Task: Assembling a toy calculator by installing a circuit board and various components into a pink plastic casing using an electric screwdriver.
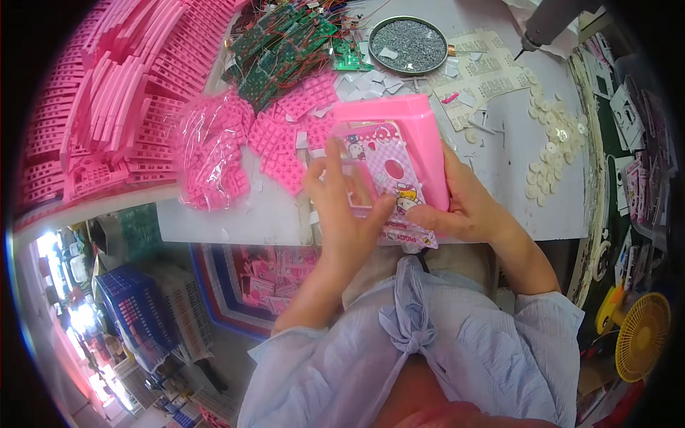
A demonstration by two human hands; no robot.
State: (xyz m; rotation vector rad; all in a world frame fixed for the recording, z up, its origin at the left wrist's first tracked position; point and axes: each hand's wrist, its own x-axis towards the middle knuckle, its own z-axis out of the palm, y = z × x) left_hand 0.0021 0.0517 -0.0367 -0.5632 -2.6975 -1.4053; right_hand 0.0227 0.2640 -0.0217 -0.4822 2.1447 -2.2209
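Over the table's front edge I hold a pink plastic housing (407,109) with a printed cartoon panel (382,153) lying tilted across it. The panel has a purple checked pattern and a round red spot. My right hand (467,203) grips the housing's right side, its thumb pressing on the panel's lower part. My left hand (339,203) is at the panel's left edge, thumb on its face and index finger pointing up along the side. Something clear and shiny shows by the left fingers; I cannot tell whether it is part of the panel.
Pink plastic frames (121,93) are stacked at the left. Bagged pink keypads (214,153), loose keypads (282,143) and wired green circuit boards (282,53) lie nearby. Beyond are a round tin of screws (408,44), white discs (553,143) and a hanging screwdriver (546,28).
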